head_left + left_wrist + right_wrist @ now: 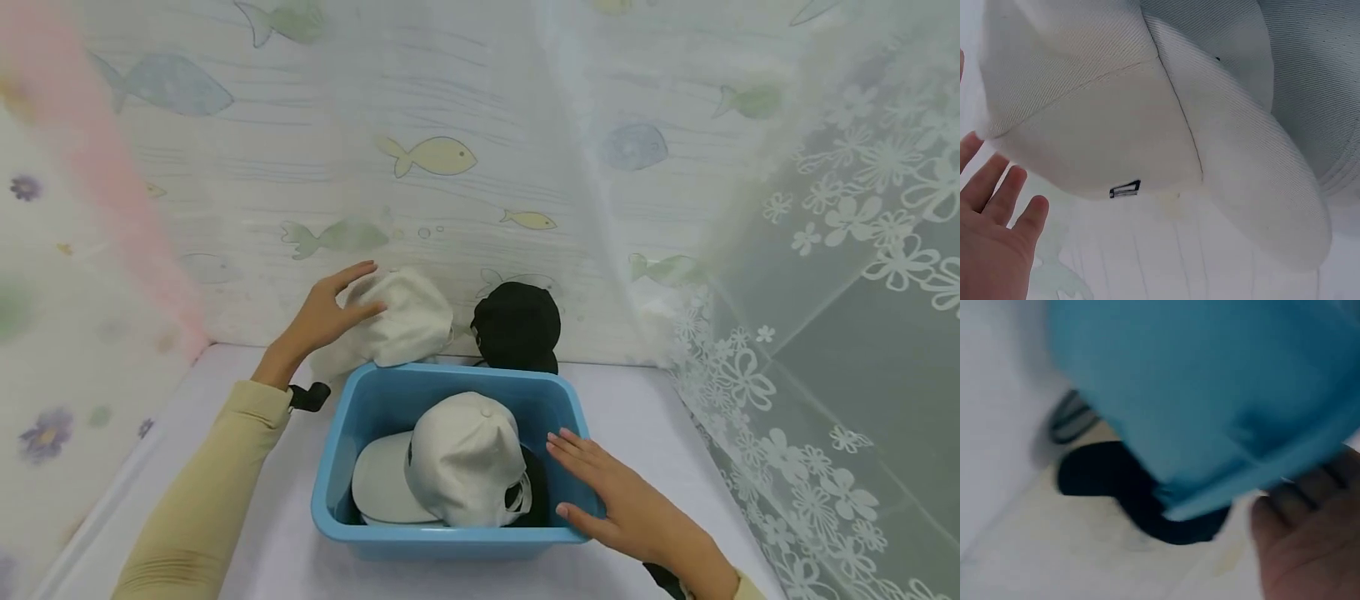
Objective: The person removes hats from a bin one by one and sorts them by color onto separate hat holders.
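My left hand (322, 312) is at the back left, fingers extended beside a white cap (408, 321) that stands behind the tub. In the left wrist view this cap (1097, 137) fills much of the picture, with a small dark mark near its lower edge and the spread fingers (1005, 194) along its side. A blue plastic tub (450, 535) holds another white cap (465, 458), its brim to the left, and a mostly hidden dark cap (538, 492). Over the tub's right rim reaches my right hand (626, 504), its fingers straight.
A black cap (517, 325) stands behind the tub, right of the white one. White cloth (622, 433) covers the surface. Fish-patterned curtain (480, 100) hangs close at the back, and a flowered sheer (810, 467) borders the right side.
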Demonstrator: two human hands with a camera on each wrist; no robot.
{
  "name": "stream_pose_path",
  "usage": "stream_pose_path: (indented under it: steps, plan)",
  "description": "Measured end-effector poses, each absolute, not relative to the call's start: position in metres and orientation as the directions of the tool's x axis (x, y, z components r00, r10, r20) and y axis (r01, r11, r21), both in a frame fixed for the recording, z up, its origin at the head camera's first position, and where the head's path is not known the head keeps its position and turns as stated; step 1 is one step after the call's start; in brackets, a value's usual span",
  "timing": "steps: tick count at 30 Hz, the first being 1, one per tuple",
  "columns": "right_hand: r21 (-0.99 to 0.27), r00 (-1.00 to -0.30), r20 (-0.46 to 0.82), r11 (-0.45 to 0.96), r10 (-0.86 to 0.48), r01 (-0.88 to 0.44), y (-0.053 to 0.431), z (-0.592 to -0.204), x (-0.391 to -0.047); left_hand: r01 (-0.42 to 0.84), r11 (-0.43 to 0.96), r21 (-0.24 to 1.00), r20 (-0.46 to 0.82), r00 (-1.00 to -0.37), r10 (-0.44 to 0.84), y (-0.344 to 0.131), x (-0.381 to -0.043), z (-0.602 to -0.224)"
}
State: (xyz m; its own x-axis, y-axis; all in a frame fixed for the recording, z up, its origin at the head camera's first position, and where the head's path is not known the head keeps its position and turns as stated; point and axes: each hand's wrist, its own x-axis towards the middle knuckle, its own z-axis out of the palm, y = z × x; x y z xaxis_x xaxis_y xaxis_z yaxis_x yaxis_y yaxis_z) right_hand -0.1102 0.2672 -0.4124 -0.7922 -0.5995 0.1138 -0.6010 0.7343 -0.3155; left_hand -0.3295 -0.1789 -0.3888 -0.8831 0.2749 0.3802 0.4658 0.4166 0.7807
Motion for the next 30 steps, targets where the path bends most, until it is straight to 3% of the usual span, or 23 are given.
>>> stream_pose_path:
  steps: [2,7,12,16,20,24,30]
  plan:
    - [-0.366,-0.815,0.016,0.755,-0.579,-0.544,0.261,-0.393,-0.112,0.485,0.372,0.792,0.423,-0.874,0.239,-0.184,-0.323,-0.392]
    - [-0.403,-0.778,-0.153,0.757,-0.609,-0.514,0.246,-0.347,-0.127,0.509,0.284,0.813,0.505,-0.858,0.091,-0.2,-0.304,-0.408]
    - [-0.424,-0.716,-0.174,0.707,-0.676,-0.565,0.227,-0.321,-0.162,0.43,0.311,0.848,0.471,-0.88,-0.068,-0.221,-0.289,-0.431]
    - [-0.482,-0.661,-0.119,0.625,-0.741,-0.614,0.209,-0.315,-0.2,0.232,0.361,0.903,0.3,-0.943,-0.144,-0.234,-0.277,-0.448]
    - [-0.573,-0.644,-0.063,0.557,-0.762,-0.602,0.19,-0.316,-0.241,-0.042,0.312,0.949,0.019,-0.981,-0.191,-0.24,-0.27,-0.464]
    - [-0.634,-0.701,-0.077,0.578,-0.709,-0.514,0.171,-0.325,-0.277,-0.232,0.121,0.965,-0.215,-0.967,-0.14,-0.241,-0.271,-0.48]
    - [-0.8,-0.804,-0.138,0.544,-0.579,-0.254,0.149,-0.345,-0.312,-0.329,-0.238,0.914,-0.341,-0.94,-0.008,-0.24,-0.273,-0.495]
